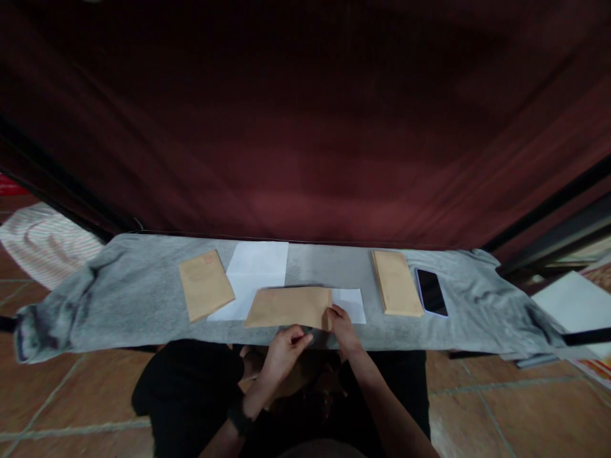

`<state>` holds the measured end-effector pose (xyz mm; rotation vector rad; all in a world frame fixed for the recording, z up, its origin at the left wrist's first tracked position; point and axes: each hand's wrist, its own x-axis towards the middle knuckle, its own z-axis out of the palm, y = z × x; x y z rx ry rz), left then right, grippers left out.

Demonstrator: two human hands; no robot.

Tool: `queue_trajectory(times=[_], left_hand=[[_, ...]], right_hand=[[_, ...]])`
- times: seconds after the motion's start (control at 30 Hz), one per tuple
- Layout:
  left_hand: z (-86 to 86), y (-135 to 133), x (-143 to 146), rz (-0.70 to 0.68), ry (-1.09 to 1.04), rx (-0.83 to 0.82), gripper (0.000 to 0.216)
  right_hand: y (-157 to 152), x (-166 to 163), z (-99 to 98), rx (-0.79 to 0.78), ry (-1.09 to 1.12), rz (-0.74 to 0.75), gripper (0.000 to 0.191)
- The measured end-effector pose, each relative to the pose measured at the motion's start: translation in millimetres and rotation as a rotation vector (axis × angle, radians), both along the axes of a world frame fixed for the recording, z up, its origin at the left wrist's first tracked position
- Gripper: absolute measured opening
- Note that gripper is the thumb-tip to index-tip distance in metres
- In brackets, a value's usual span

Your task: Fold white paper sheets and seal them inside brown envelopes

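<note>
A brown paper envelope (286, 306) lies across the middle of the cloth, close to its front edge. My right hand (342, 327) pinches the envelope's right end between thumb and fingers. A folded white paper (351, 302) shows beyond that end; whether it is inside or under the envelope I cannot tell. My left hand (285, 351) is at the envelope's lower edge, thumb and forefinger closed together; anything between them is too small to make out. To the left, a larger white sheet (260, 270) with fold lines lies partly beneath the envelope.
At the left lies a stack of brown envelopes (204, 285) with a faint red mark. On the right are another brown envelope stack (397, 283) and a phone (432, 292). A grey cloth (138, 299) covers the narrow surface, and a dark red curtain (305, 159) hangs behind it.
</note>
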<state>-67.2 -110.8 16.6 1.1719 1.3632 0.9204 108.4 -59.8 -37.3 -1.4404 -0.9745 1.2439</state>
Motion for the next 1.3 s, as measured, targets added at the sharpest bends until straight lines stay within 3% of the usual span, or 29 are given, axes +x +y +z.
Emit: queue_trajectory(times=[0.13, 0.23, 0.33, 0.43, 0.5, 0.6, 0.8, 0.93, 1.0, 1.17, 1.3], left_hand=[[19.4, 3.3, 0.9, -0.079, 0.165, 0.206, 0.026], [17.9, 17.1, 11.1, -0.093, 0.255, 0.388, 0.024], [-4.1, 40.9, 24.6, -0.109, 0.437, 0.539, 0.046], [-32.0, 65.1, 29.8, -0.199, 0.819, 0.525, 0.054], [-45.0, 76.3, 24.9, -0.247, 1.036, 0.511, 0.057], [-53.4, 83.7, 4.5, -0.222, 1.180, 0.534, 0.059], [-59.4, 80.6, -55.7, -0.078, 1.231, 0.507, 0.064], [-59.0, 73.5, -67.4, -0.084, 1.178, 0.526, 0.066], [-53.9, 68.8, -58.5, -0.175, 1.114, 0.587, 0.077], [-30.9, 61.4, -22.1, -0.633, 0.967, 0.670, 0.114], [-13.1, 70.1, -11.4, -0.713, 0.955, 0.636, 0.123]], right_hand=[[-1.3, 6.2, -5.6, 0.001, -0.030, -0.035, 0.035], [0.2, 7.2, -10.7, 0.008, -0.065, -0.031, 0.029], [2.0, 6.6, -13.9, 0.015, -0.092, -0.013, 0.027], [2.3, 5.8, -13.9, 0.014, -0.117, 0.004, 0.028], [1.4, 5.7, -13.1, 0.010, -0.131, 0.015, 0.028], [-0.6, 6.1, -12.6, -0.004, -0.144, 0.024, 0.029], [-2.2, 9.8, -12.9, -0.044, -0.145, 0.038, 0.029], [-3.0, 12.8, -10.7, -0.059, -0.107, 0.078, 0.030], [-4.5, 13.8, -8.0, -0.068, -0.079, 0.105, 0.030], [-8.4, 15.9, 0.9, -0.074, 0.042, 0.232, 0.032], [-8.1, 21.7, 4.1, 0.073, -0.073, 0.277, 0.025]])
